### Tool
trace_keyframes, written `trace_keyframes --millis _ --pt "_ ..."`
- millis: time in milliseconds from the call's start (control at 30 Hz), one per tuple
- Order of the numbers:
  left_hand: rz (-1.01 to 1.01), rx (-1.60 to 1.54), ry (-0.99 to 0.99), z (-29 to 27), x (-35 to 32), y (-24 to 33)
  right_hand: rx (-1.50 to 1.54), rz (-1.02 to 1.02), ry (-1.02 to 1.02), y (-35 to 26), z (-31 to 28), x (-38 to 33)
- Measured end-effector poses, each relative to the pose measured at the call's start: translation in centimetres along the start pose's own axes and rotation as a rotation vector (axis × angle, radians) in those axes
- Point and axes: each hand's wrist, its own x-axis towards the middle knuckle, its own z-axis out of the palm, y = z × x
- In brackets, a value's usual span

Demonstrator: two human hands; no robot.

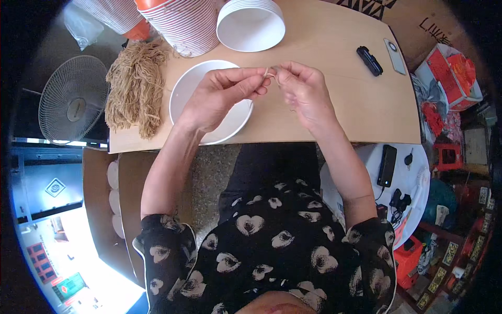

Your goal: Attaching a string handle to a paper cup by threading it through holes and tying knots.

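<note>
Above the table, my left hand [222,97] and my right hand [306,94] meet with fingers pinched together. Between the fingertips is a short piece of thin beige string [269,74], with a small loop showing. Both hands are closed on it, and most of it is hidden by the fingers. Under my left hand stands a wide white bowl [232,124], partly covered by that hand and wrist. A thick bundle of beige strings [137,86] lies to the left of the bowl, hanging over the table's left side.
Tall stacked white containers [183,26] and nested white bowls [251,29] stand at the back. A black case-like object [369,61] and a phone [395,56] lie at right. A fan [73,99] is at far left. A white round surface [361,157] holds a black device [387,166].
</note>
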Motion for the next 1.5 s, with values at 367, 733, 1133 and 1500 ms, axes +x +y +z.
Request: trace_keyframes --millis 367,733,1133,1500 --pt "0.005 0.056 0.097 0.2 0.1 0.1 -0.004 0.013 0.011 -0.5 0.5 -0.3" --pt "0.102 0.154 0.140 1.1 0.2 0.2 -0.122 -0.124 -0.010 -0.8 0.8 -0.3" --pt "0.015 0.157 0.193 0.8 0.0 0.2 -0.246 -0.117 0.037 -1.0 0.3 -0.3" --pt "-0.191 0.096 -0.010 -0.3 0.6 0.3 -0.302 -0.377 0.017 -1.0 -1.2 1.4"
